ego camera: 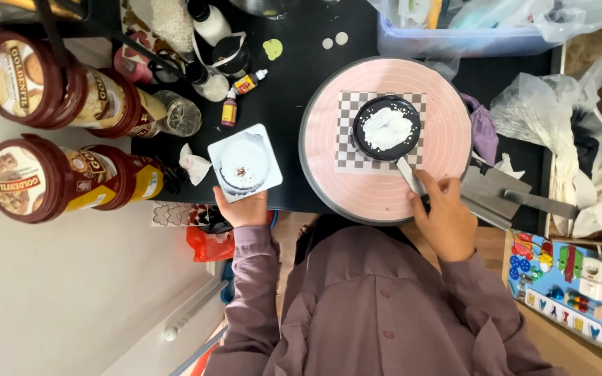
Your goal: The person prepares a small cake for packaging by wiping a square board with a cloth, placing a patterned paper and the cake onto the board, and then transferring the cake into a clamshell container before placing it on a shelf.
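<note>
Small dark cake (387, 128) sits on a checked sheet (346, 132) at the centre of the pink turntable (384, 188). White cream covers its top only in a rough patch; sides remain bare. Right hand (446, 219) is closed around a spatula (408, 175), blade at the cake's near edge. Left hand (240, 207) grips a square cream tub (244, 162). Scraper (499, 195), small bottles (238, 97) and tubs (71, 177) crowd the worktop.

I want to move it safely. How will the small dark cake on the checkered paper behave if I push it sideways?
The dark cake would probably slide together with the checkered paper, since the paper lies loose on the smooth pink turntable. The white cream on top looks soft and would likely smear.
</note>
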